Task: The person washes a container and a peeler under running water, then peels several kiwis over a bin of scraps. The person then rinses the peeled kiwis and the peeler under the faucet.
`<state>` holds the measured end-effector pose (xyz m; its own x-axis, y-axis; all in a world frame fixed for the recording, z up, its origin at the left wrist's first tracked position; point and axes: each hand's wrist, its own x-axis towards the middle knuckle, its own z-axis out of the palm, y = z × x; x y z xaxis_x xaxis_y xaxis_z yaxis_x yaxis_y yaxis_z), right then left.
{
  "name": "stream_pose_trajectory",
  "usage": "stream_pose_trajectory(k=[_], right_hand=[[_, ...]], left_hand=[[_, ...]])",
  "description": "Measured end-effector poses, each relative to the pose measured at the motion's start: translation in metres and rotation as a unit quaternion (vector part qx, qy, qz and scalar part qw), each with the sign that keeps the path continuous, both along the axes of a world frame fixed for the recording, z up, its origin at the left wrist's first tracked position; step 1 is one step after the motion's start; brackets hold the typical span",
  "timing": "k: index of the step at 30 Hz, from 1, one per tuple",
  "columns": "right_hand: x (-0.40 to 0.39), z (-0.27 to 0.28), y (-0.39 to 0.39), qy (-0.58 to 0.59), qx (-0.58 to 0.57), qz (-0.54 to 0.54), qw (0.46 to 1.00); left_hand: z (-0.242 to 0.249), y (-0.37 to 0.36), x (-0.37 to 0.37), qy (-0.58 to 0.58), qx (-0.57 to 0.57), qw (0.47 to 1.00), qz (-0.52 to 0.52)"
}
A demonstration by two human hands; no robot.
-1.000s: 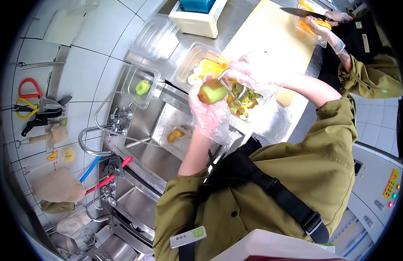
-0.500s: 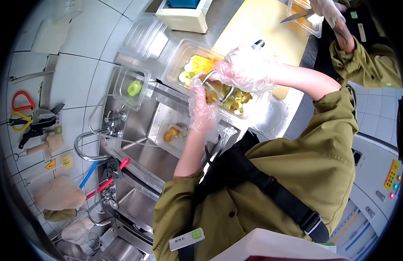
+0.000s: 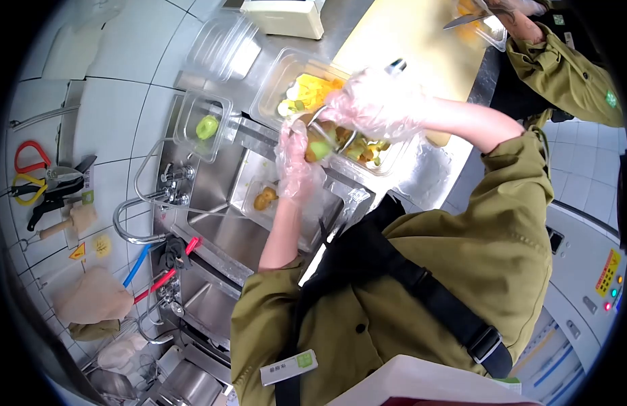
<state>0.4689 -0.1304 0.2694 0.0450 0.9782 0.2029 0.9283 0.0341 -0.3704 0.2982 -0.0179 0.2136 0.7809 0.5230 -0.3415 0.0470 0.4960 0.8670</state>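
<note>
My left hand [image 3: 298, 159], in a clear plastic glove, grips a partly peeled kiwi [image 3: 319, 151] whose bare green flesh shows at the near end. Against the fruit is a metal-framed peeler [image 3: 348, 141] held in my gloved right hand [image 3: 381, 105]; a dark tip, likely its handle, sticks out behind the fingers. Both hands are over a clear plastic tub [image 3: 265, 101] with yellow and green peelings and scraps in it. A peeled green kiwi [image 3: 206, 127] sits in a smaller clear container [image 3: 222, 145] to the left. Brown unpeeled kiwis [image 3: 265, 198] lie in a container in the sink.
Metal sinks [image 3: 225, 237] with taps run along the left tiled wall. Stacked clear tubs [image 3: 219, 51] and a white device [image 3: 286, 17] stand at the back. Beyond a cutting board [image 3: 388, 34], a co-worker's hand holds a knife [image 3: 462, 21] over another tub.
The kiwi has turned in my left hand, so green flesh now shows where brown skin was. My left hand has shifted slightly left. The co-worker's hand and knife have moved up.
</note>
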Motion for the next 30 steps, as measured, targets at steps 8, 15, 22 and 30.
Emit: stream_pose_trajectory(k=[8, 15, 22, 30], right_hand=[[-0.001, 0.016, 0.001, 0.006, -0.025, 0.047, 0.999], [0.041, -0.036, -0.003, -0.115, -0.150, -0.055, 0.980], [0.021, -0.044, -0.003, 0.006, -0.028, 0.036, 0.999], [0.013, -0.022, 0.016, 0.155, -0.048, -0.011, 0.987]], left_hand=[[-0.021, 0.025, -0.010, -0.009, 0.184, 0.977, -0.103], [-0.008, 0.044, -0.010, 0.001, 0.005, 1.000, -0.024], [-0.008, 0.036, -0.001, 0.029, -0.127, 0.992, -0.001], [-0.021, 0.033, -0.008, 0.029, 0.108, 0.991, -0.071]])
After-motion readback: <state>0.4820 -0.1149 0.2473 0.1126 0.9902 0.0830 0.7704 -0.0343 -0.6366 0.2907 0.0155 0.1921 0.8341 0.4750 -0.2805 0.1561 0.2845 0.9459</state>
